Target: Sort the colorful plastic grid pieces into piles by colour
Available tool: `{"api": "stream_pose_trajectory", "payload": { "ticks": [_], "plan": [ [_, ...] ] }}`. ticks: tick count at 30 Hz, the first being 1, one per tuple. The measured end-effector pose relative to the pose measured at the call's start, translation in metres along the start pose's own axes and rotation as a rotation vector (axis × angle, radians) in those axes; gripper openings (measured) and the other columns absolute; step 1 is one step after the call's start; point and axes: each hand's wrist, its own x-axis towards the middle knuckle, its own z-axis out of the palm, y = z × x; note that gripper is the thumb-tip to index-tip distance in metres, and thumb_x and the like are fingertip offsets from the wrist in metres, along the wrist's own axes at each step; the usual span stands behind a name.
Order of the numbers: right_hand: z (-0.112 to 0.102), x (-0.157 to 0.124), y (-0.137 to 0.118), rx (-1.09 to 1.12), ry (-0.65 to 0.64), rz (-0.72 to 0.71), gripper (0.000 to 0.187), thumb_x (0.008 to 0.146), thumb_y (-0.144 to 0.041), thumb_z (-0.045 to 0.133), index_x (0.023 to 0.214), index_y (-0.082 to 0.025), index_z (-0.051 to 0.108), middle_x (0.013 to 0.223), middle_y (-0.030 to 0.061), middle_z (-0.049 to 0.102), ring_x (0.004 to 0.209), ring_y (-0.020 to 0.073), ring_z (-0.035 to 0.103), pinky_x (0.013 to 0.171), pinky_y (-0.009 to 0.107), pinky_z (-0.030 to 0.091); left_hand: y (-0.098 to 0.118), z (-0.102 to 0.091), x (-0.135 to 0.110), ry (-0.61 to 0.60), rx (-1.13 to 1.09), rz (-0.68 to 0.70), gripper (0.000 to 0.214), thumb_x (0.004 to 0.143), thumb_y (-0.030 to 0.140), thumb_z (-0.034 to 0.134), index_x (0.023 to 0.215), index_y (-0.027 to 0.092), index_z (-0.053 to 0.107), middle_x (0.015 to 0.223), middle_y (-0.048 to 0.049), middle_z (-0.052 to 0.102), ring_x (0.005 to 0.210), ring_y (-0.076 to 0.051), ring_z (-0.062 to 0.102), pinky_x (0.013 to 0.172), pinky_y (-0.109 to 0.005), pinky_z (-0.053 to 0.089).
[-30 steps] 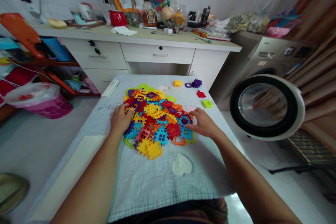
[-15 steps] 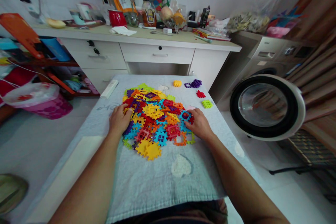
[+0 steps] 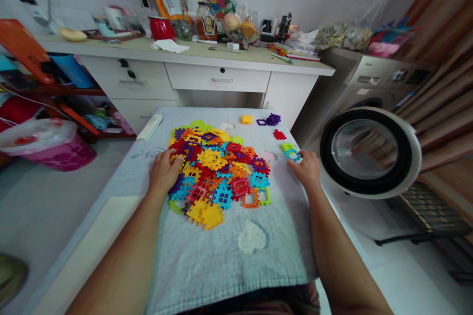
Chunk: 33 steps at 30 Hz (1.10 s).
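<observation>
"So, what's leftmost from your seat?"

"I have the left hand (image 3: 165, 170) curled against the left edge of the heap (image 3: 210, 160), perhaps steadying it. I can't tell whether those fingers grip a piece."

"And rightward?"

"Beyond the heap, on the cloth (image 3: 221, 261), sit a yellow piece (image 3: 247, 119), purple pieces (image 3: 273, 119), a red piece (image 3: 280, 134) and a green piece (image 3: 286, 146), spaced apart, I'd guess, so colours don't mix."

"The blue frame (image 3: 288, 153)?"

"By the green piece's near side, seemingly pinched between the right hand's (image 3: 307, 167) thumb and fingers at one edge, leaving the far edge free. It looks squarish, so I see no long axis; its free edge points away and left."
</observation>
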Motion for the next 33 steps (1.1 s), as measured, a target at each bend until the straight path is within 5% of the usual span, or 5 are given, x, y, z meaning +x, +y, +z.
{"api": "stream_pose_trajectory", "payload": {
  "ticks": [7,13,21,33],
  "plan": [
    [-0.005,0.003,0.013,-0.135,-0.175,0.164,0.049,0.080,-0.045,0.060,0.116,-0.013,0.065,0.116,0.0217,0.062,0.113,0.0373,0.059,0.093,0.048,0.046,0.000,0.000,0.000,-0.013,0.003,-0.009,0.051,0.089,0.047,0.043,0.129,0.019,0.060,0.134,-0.0149,0.058,0.126,-0.031,0.053,0.110,-0.048,0.040],
    [-0.003,0.000,0.012,-0.151,-0.171,0.138,0.061,0.079,-0.053,0.059,0.123,-0.010,0.062,0.120,0.0242,0.060,0.118,0.0415,0.056,0.095,0.052,0.045,-0.001,0.000,0.000,-0.018,0.002,-0.018,0.052,0.089,0.049,0.043,0.130,0.020,0.059,0.136,-0.0148,0.058,0.128,-0.032,0.053,0.111,-0.050,0.040],
    [-0.001,0.000,0.016,-0.149,-0.184,0.060,0.045,0.080,-0.041,0.061,0.115,-0.015,0.067,0.113,0.0202,0.064,0.111,0.0369,0.061,0.091,0.049,0.048,0.000,0.000,0.000,-0.016,0.002,-0.023,0.050,0.089,0.048,0.044,0.128,0.021,0.060,0.135,-0.0146,0.058,0.128,-0.032,0.053,0.111,-0.050,0.040],
    [0.001,0.002,0.018,-0.149,-0.248,0.049,0.054,0.077,-0.044,0.063,0.122,-0.014,0.061,0.114,0.0197,0.066,0.106,0.0331,0.064,0.088,0.041,0.049,-0.003,0.002,0.001,-0.007,-0.001,-0.002,0.051,0.090,0.049,0.043,0.129,0.021,0.060,0.134,-0.0150,0.058,0.126,-0.032,0.053,0.109,-0.050,0.041]
  ]
}}
